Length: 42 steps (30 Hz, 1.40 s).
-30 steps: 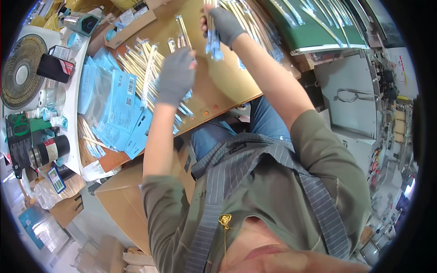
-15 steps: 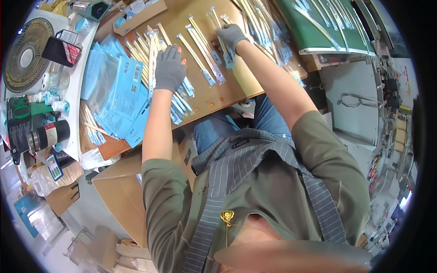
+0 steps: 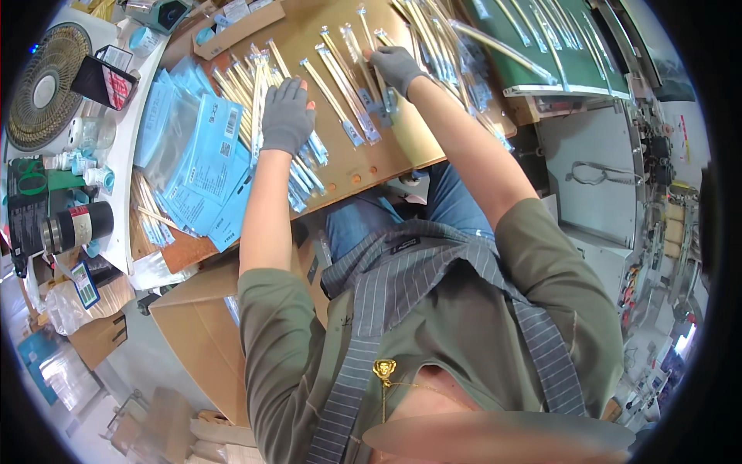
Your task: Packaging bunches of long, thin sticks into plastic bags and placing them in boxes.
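Both my hands wear grey gloves with bare fingertips. My left hand (image 3: 288,117) lies flat, fingers stretched out, over a pile of thin wooden sticks in clear sleeves with blue ends (image 3: 251,89). To its right, several more packaged sticks (image 3: 337,73) lie side by side on the brown tabletop (image 3: 340,164). My right hand (image 3: 397,68) is at the right end of this row, fingers bent and fingertips pinched at a packaged stick (image 3: 379,94). My palm covers part of that stick. A larger bunch of packaged sticks (image 3: 442,48) lies just beyond my right hand.
Blue printed bags (image 3: 202,147) overlap left of the pile. A green conveyor (image 3: 516,62) carrying packaged sticks runs at the far right. An open cardboard tray (image 3: 238,32) stands at the back. On the left white table (image 3: 127,166) sit a fan (image 3: 48,89) and a black flask (image 3: 81,226).
My right hand has shifted slightly, its fingers drawing closer together at the row's right end. On the conveyor, the packaged sticks have moved left. My left hand has stayed in place.
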Each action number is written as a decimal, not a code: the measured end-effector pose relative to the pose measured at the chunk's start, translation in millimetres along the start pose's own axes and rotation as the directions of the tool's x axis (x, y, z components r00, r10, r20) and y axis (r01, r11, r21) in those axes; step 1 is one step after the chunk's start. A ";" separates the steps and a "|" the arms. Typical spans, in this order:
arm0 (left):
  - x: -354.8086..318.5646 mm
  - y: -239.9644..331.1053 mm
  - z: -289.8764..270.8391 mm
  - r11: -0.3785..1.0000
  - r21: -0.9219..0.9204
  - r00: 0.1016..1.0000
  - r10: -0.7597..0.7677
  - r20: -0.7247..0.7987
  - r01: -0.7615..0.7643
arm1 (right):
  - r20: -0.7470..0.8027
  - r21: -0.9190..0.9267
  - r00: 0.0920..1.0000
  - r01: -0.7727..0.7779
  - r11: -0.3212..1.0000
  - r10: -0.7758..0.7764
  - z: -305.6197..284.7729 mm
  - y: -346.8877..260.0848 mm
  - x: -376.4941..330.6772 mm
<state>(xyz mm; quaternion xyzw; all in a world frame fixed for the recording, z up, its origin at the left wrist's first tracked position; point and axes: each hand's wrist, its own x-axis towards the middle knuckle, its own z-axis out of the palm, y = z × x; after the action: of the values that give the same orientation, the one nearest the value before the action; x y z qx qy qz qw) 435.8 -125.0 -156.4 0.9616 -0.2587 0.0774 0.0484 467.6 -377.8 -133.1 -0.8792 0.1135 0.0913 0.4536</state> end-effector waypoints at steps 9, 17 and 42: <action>1.4 -0.5 -1.6 1.000 -0.002 1.000 0.012 0.023 -0.012 | 0.126 0.438 0.984 -0.171 0.882 0.128 11.1 -15.2 -0.6; 14.0 48.7 -27.2 0.923 -0.336 0.899 0.024 -0.437 -0.188 | 0.065 -0.059 0.930 0.365 0.929 -0.361 80.6 -8.3 10.3; 37.2 42.9 -57.4 -0.268 -0.886 0.680 -0.568 0.463 0.379 | -0.066 -0.269 0.728 0.645 0.715 -0.682 -110.1 -35.1 -138.4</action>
<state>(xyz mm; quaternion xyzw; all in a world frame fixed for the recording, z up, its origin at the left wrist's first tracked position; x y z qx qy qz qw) 438.8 -172.6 -91.2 0.6410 0.1732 -0.0858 0.7428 351.4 -432.0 -6.5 -0.9112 -0.1855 -0.1366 0.3416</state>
